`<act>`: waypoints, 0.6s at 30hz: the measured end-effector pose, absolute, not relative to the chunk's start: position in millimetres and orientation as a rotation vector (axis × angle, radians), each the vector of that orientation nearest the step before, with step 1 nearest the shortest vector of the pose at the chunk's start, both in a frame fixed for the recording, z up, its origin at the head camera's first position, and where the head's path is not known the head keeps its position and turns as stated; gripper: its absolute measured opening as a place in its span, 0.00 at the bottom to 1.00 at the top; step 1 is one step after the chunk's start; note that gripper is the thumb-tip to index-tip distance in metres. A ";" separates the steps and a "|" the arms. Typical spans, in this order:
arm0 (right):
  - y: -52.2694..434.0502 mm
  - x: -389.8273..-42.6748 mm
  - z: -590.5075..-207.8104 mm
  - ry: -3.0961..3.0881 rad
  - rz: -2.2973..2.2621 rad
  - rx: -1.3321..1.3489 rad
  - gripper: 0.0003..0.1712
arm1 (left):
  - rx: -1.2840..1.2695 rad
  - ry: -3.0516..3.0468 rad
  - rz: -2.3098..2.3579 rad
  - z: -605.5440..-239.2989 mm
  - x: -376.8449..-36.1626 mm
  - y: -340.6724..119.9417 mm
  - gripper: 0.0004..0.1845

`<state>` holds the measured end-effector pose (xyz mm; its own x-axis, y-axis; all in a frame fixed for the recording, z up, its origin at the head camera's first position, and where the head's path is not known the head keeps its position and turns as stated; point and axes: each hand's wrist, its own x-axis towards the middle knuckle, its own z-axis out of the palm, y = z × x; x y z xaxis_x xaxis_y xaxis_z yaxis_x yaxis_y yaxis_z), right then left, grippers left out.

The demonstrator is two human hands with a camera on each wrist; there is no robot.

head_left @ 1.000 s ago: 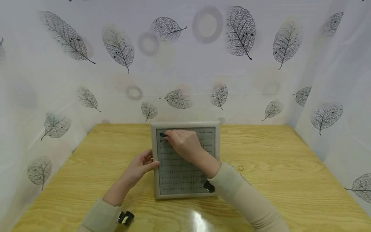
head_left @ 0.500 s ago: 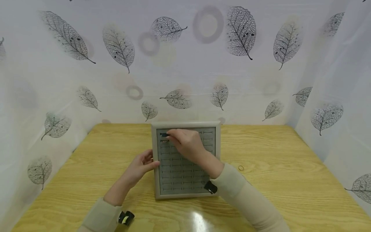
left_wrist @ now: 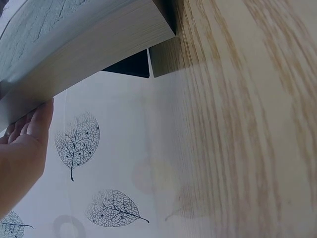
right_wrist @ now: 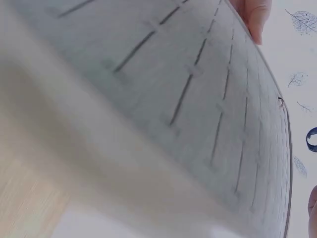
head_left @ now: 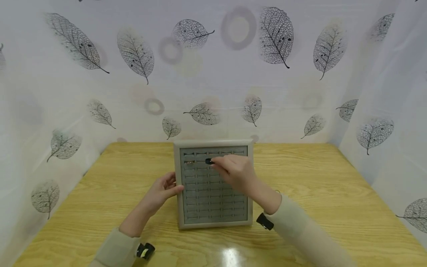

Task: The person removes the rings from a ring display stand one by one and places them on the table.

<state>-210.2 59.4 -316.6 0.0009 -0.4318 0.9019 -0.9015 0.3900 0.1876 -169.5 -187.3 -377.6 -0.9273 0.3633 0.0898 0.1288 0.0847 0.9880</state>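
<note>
A ring display board (head_left: 215, 142), grey padding with rows of slits in a pale frame, stands tilted back on the table. My left hand (head_left: 162, 191) grips its left edge, thumb at the front rim and fingers behind; the left wrist view shows those fingers against the frame's side. Between the thumb and fingertips of my right hand (head_left: 235, 172) is a black ring (head_left: 209, 161), held in front of the upper rows. In the right wrist view this dark ring (right_wrist: 311, 139) shows apart from the padding. Another ring (head_left: 189, 162), with a coppery glint, sits in the second row's leftmost slit.
A thin ring (head_left: 278, 191) lies on the wooden table (head_left: 133, 159) at the right, partly covered by my right forearm. Behind the table hangs a pale curtain (head_left: 213, 81) printed with leaves. A dark support (left_wrist: 131, 65) shows behind the board.
My right hand has drawn the black ring away from the top left slit, to the right and slightly down. The left hand keeps its grip on the board.
</note>
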 end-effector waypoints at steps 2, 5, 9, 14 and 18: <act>66.7 -209.1 -318.4 -1.616 0.547 1.212 0.17 | 0.501 2.179 1.948 -377.4 -169.3 -187.3 0.30; 78.2 -205.9 -320.9 -1.638 0.516 1.222 0.17 | 0.503 2.187 1.943 -377.0 -169.4 -187.0 0.30; 95.3 -200.7 -324.9 -1.678 0.484 1.239 0.16 | 0.511 2.184 1.943 -376.0 -169.4 -186.6 0.30; 118.1 -193.7 -331.6 -1.709 0.458 1.250 0.16 | 0.501 2.175 1.947 -375.3 -169.1 -186.2 0.30; 134.7 -188.3 -337.7 -1.733 0.435 1.256 0.16 | 0.495 2.171 1.949 -376.5 -169.5 -186.4 0.29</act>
